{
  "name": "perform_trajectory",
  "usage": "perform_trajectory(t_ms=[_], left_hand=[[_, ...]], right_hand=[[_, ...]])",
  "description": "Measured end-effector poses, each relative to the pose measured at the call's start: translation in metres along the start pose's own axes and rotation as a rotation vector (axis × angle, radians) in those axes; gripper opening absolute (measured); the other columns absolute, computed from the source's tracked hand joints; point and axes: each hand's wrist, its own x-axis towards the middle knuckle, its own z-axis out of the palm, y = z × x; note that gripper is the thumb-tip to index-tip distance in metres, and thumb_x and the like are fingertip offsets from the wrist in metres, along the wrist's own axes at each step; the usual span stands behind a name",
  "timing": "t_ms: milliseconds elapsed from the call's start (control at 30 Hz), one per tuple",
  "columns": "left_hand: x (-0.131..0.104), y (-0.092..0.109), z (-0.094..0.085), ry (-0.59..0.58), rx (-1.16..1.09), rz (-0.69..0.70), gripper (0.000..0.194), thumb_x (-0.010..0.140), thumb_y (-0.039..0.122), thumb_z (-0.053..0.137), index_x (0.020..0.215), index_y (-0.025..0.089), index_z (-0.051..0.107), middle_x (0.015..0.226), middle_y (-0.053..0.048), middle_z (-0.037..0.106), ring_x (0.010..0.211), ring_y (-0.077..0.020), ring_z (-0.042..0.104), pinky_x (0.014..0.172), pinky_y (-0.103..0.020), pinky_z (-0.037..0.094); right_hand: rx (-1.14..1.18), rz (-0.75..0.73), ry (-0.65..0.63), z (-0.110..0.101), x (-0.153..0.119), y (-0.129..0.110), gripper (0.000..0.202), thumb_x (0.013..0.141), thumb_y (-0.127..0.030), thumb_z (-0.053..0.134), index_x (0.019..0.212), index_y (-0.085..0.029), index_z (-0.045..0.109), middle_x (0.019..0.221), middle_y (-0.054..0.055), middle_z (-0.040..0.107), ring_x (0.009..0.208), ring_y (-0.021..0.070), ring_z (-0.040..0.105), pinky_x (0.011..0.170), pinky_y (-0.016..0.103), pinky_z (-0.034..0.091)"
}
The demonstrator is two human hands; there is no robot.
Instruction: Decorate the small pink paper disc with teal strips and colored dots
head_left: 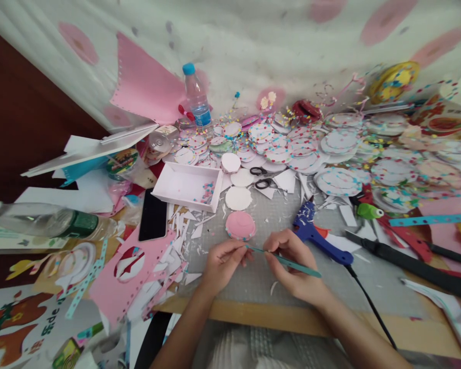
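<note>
My right hand (292,261) grips slim teal tweezers (301,267), their broad end sticking out to the right and their tip pointing left. My left hand (225,261) is closed in a pinch at that tip; whatever sits between its fingertips is too small to make out. Just beyond my hands lies a pink paper disc (240,224) with small coloured dots along its near edge. Behind it, in a row, are a cream disc (238,198) and further pale discs (242,178). A white box (180,184) to the left holds loose coloured dots.
A blue glue gun (318,236) rests on the right, its cord running over the front edge. Near it lies a black-handled cutter (407,261). Black-handled scissors (262,179), a phone (152,218), paper scraps and a water bottle (197,97) surround the mat. Decorated discs pile up behind.
</note>
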Motion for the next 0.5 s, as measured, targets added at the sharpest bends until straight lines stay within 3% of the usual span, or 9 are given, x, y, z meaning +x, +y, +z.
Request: perform_trajectory(t_ms=[267, 433, 500], left_hand=[[-0.003, -0.009, -0.001, 0.007, 0.066, 0.064, 0.024, 0.088, 0.034, 0.057, 0.085, 0.015, 0.072, 0.073, -0.006, 0.068, 0.061, -0.0136, 0.059, 0.059, -0.026, 0.048], [-0.011, -0.004, -0.005, -0.01, 0.546, 0.349, 0.02, 0.088, 0.017, 0.053, 0.098, 0.019, 0.07, 0.098, -0.009, 0.068, 0.097, -0.0222, 0.06, 0.091, -0.039, 0.045], [-0.017, 0.001, -0.008, -0.021, 0.677, 0.401, 0.023, 0.087, 0.014, 0.053, 0.103, 0.02, 0.069, 0.102, -0.009, 0.068, 0.1, -0.0228, 0.059, 0.095, -0.04, 0.042]], right_hand=[[0.123, -0.027, 0.136, -0.001, -0.001, 0.001, 0.015, 0.086, -0.012, 0.054, 0.088, -0.026, 0.047, 0.072, -0.002, 0.05, 0.062, 0.0133, 0.049, 0.055, 0.025, 0.042], [0.092, -0.028, 0.256, -0.002, 0.001, 0.001, 0.014, 0.087, -0.012, 0.054, 0.089, -0.025, 0.048, 0.076, 0.0, 0.052, 0.066, 0.0132, 0.051, 0.058, 0.024, 0.043], [0.079, -0.034, 0.27, -0.002, 0.001, 0.001, 0.015, 0.087, -0.011, 0.054, 0.089, -0.025, 0.048, 0.078, 0.0, 0.053, 0.068, 0.0135, 0.052, 0.058, 0.025, 0.043]])
